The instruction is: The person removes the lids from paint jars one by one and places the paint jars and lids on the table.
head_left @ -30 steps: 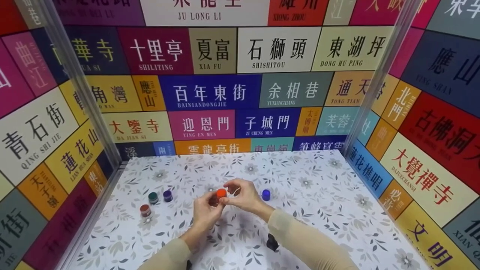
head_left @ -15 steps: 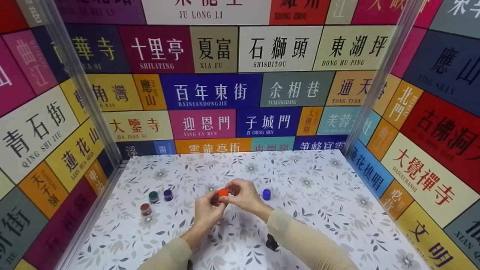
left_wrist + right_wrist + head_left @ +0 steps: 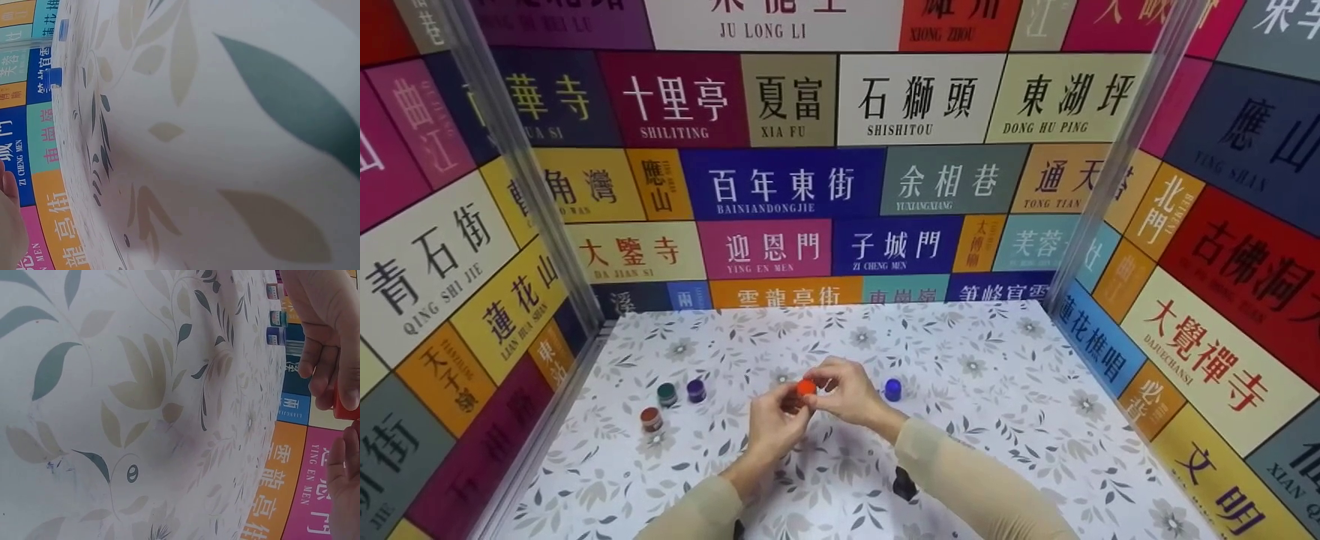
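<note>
Centrally, your left hand (image 3: 774, 424) and right hand (image 3: 847, 394) meet over a small orange-topped jar (image 3: 806, 388), taken as the clock's centre. The fingers of both are grasping it: the left curl about its side, the right pinch its top; its lower part is hidden.

Possible faults, as judged: unequal grip or twist between your hands could make it slip; tilting it with the lid loose could spill any contents. A wide swing of your right hand towards 3 o'clock could knock the blue jar (image 3: 892, 389); your left might likewise upset the purple jar (image 3: 696, 391) and green jar (image 3: 667, 394) at 9 o'clock, or the red-brown jar (image 3: 651, 420) slightly nearer 8.

The worktop (image 3: 997, 465) is white, printed with grey flowers and dark leaves; the right wrist view shows faint bluish marks (image 3: 56, 465) on it. Walls of coloured place-name panels (image 3: 919, 100) stand at 12 o'clock and on both flanks, with pale upright posts at the corners, towards 10 and 2.
</note>
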`<state>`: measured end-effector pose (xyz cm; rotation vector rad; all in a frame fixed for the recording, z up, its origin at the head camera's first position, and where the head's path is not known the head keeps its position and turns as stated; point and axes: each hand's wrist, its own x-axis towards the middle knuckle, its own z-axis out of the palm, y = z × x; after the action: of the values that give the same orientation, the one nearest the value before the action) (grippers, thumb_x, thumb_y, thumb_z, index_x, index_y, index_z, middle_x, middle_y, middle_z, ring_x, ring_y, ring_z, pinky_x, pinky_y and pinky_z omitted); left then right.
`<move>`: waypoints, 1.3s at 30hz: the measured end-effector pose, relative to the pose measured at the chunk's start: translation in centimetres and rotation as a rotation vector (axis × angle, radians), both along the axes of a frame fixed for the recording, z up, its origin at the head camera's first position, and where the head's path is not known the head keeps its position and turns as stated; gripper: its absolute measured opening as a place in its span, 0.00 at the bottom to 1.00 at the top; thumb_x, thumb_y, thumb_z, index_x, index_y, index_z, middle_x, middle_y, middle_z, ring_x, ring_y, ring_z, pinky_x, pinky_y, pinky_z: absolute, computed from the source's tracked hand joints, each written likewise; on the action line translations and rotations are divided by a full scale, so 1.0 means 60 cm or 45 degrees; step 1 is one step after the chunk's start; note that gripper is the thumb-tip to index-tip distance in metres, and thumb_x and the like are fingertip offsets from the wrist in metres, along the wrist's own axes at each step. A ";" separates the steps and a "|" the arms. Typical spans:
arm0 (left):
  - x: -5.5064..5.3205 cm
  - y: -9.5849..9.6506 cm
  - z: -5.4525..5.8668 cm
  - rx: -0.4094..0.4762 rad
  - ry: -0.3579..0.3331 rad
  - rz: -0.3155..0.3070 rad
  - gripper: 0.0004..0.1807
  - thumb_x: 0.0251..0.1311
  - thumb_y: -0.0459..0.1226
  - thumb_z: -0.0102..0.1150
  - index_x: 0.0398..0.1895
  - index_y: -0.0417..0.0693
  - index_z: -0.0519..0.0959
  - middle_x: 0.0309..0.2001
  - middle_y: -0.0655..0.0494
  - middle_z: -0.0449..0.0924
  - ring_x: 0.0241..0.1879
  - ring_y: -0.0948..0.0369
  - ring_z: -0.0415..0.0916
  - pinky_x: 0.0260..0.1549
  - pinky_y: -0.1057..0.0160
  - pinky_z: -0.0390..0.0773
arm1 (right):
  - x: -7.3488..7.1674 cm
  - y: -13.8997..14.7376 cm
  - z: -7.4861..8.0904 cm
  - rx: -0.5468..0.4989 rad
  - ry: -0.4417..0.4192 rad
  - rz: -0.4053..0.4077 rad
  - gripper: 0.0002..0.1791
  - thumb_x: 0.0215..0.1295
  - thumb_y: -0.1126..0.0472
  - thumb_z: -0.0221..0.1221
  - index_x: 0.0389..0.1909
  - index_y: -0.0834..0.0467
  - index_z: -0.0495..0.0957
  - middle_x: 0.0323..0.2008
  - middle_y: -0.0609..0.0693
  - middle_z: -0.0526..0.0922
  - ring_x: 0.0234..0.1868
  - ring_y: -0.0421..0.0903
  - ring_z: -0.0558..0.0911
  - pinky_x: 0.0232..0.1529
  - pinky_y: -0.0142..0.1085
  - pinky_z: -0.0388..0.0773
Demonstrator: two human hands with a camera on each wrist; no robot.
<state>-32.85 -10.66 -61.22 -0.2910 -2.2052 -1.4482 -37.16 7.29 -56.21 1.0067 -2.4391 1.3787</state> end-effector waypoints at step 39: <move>0.000 0.005 -0.005 -0.022 0.026 0.029 0.11 0.60 0.31 0.78 0.47 0.43 0.92 0.37 0.49 0.96 0.32 0.61 0.90 0.38 0.51 0.94 | 0.005 0.007 -0.008 -0.118 -0.130 -0.124 0.21 0.56 0.53 0.86 0.45 0.59 0.92 0.37 0.56 0.93 0.34 0.38 0.84 0.38 0.28 0.82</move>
<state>-32.85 -10.38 -61.53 -0.2841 -2.1986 -1.4084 -36.88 7.70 -56.70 0.8041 -2.4334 1.5298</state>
